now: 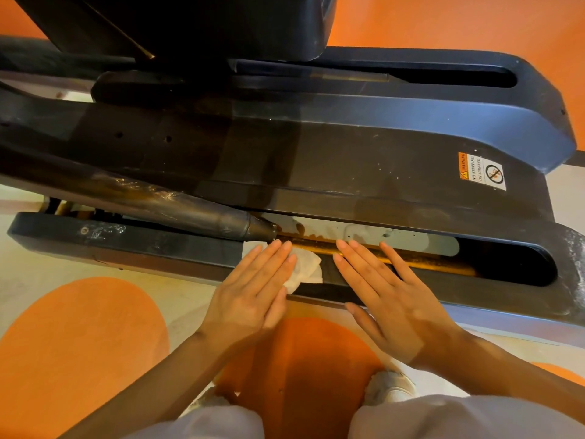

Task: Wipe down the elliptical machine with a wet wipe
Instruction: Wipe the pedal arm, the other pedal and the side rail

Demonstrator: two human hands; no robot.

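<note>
Because the dirt sits along the near rail of the elliptical machine (316, 160), I crouch close and lay my left hand (253, 289) flat, fingers straight and close together, on the wet wipe (305, 267), pressing it down at the lower middle of the frame. That way I judge the whole palm can push the cloth along the black edge. My right hand (389, 296) lies just beside it to the right, fingers straight and slightly spread, holding nothing, resting on the same rail, probably to steady me. Beyond my fingertips runs an orange-stained track slot (395, 255); a warning sticker (481, 171) shows at right. Scuffs and pale smears mark the dark plastic. Below, the floor (79, 343) is orange with pale patches.
</note>
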